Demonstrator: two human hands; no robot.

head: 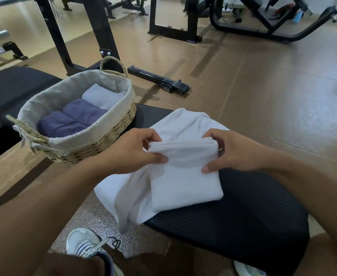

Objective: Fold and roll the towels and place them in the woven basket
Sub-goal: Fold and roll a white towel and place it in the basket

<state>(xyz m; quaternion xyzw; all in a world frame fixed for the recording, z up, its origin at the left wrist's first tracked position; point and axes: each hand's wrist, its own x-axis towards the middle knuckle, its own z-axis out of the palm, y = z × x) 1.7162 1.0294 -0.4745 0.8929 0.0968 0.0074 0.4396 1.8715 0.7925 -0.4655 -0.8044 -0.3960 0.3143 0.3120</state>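
Head-worn view, facing forward-down, close above bench (243,216)

Both bare forearms reach in from the near edge and converge toward the middle of the view. The left hand (135,149) has its fingers curled over and its thumb pressed underneath, pinching the left end of a folded white towel (185,176). The right hand (233,151) mirrors it at the right end, thumb low and fingers bent over the top, apparently gripping too. The two hands sit level, near each other.
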